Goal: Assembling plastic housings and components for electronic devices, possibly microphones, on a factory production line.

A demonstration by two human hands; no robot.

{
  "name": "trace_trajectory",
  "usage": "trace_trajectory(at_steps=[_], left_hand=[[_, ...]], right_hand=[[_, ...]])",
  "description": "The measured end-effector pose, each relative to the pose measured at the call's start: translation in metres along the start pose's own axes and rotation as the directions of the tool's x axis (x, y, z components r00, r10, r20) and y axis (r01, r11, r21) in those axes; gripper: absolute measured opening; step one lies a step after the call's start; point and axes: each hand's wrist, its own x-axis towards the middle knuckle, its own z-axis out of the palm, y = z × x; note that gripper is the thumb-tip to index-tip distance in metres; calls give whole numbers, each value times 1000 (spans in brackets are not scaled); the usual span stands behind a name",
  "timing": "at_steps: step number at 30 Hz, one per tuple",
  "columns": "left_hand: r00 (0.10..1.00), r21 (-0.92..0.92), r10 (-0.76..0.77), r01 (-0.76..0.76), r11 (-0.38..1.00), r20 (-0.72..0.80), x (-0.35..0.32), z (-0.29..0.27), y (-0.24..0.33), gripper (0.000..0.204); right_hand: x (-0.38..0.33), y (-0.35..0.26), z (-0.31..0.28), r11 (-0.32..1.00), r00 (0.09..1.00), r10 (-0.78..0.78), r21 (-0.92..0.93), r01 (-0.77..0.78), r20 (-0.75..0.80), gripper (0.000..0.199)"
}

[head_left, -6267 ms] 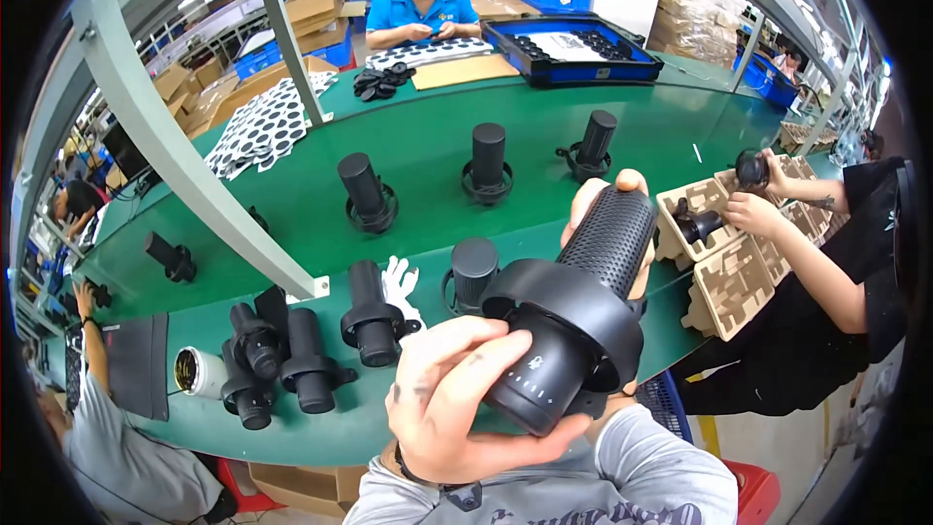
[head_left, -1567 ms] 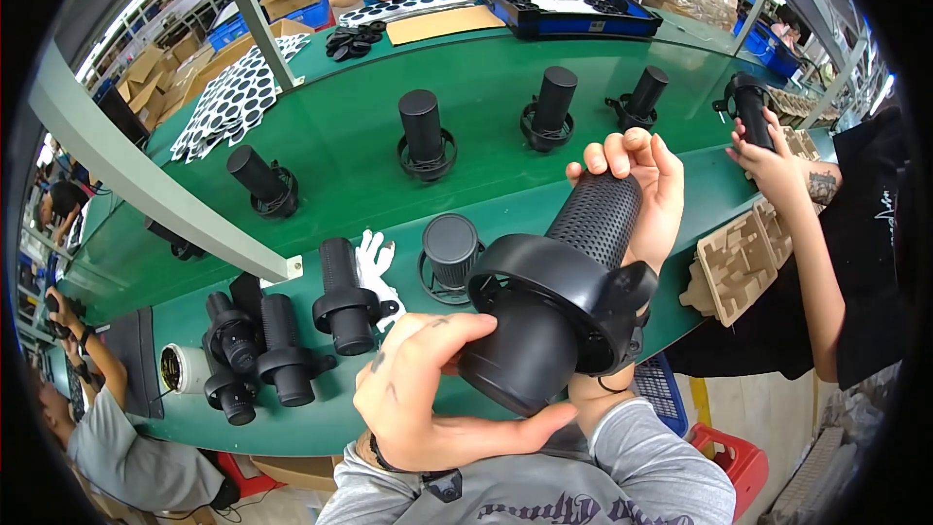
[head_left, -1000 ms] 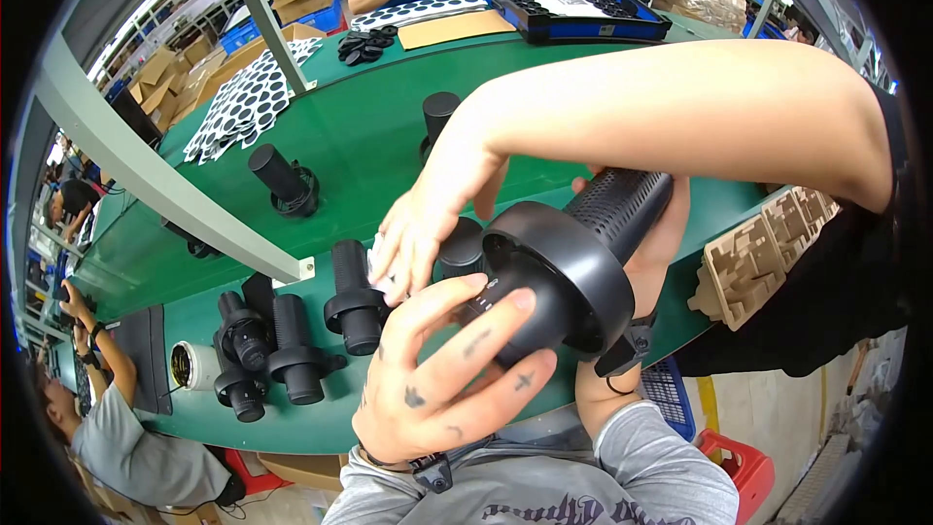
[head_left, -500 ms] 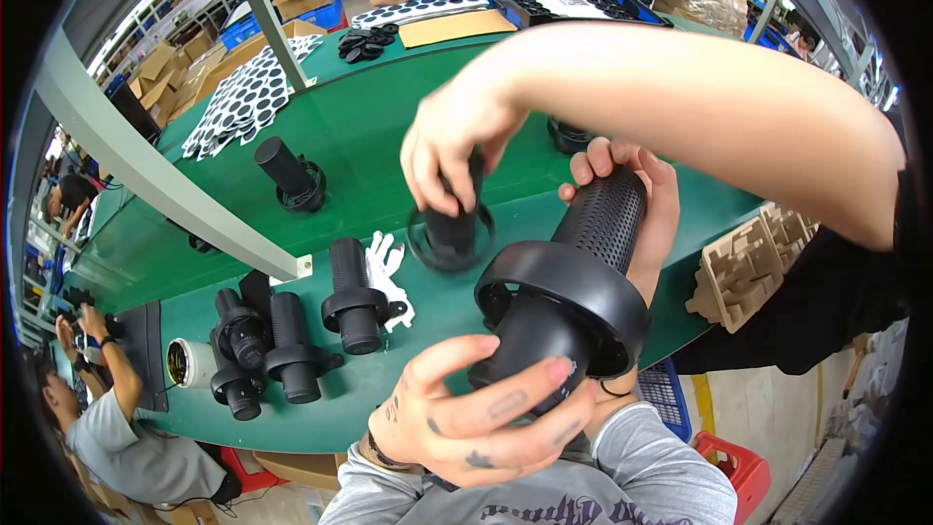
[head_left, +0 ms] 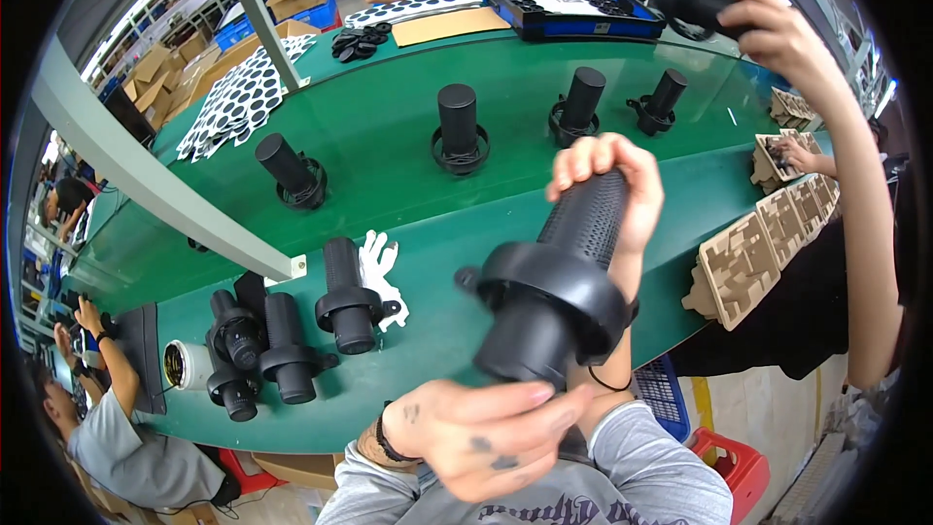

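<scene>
A black cylindrical device [head_left: 544, 282] with a perforated section and a wide ring collar is held tilted in front of me. My right hand [head_left: 622, 185] wraps round its perforated upper end, fingers over the top. At the smooth lower end, my left hand [head_left: 496, 437] has its fingers bent together against the rim; its thumb is hidden. On the bench to the left, a similar device [head_left: 348, 297] lies by a white glove [head_left: 379, 272], with several more beside a round white container [head_left: 190, 364].
Several black devices stand upright on the green belt [head_left: 369, 151]. From the right, another person's hand [head_left: 777, 34] holds a similar device. Cardboard-coloured moulded trays [head_left: 743, 267] line the bench's right edge. A grey post [head_left: 175, 175] rises at left. A person in blue sits opposite.
The other person's hand has lifted a device off the belt and carried it to the upper right. My left hand has slid down to the lower end, and the ring's side tab now shows.
</scene>
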Motion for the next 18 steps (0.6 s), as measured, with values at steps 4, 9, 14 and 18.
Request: trace_trajectory(at_steps=[4, 9, 14, 18], left_hand=[[988, 107, 105, -93, 990, -111, -3, -29, -7, 10], [989, -14, 80, -83, 996, -126, -5, -40, -30, 11], [998, 25, -34, 35, 999, -49, 7, -37, -31, 5], [997, -87, -75, 72, 994, -25, 12, -46, -43, 19]], right_hand=[[-5, -40, -23, 336, 897, -442, -928, 162, -3, 20], [16, -54, -88, -636, 919, -243, -766, 90, 310, 20], [29, -106, -89, -596, 958, 282, -771, 224, 60, 24], [103, -149, -89, -506, 986, 121, -848, 158, 112, 31]])
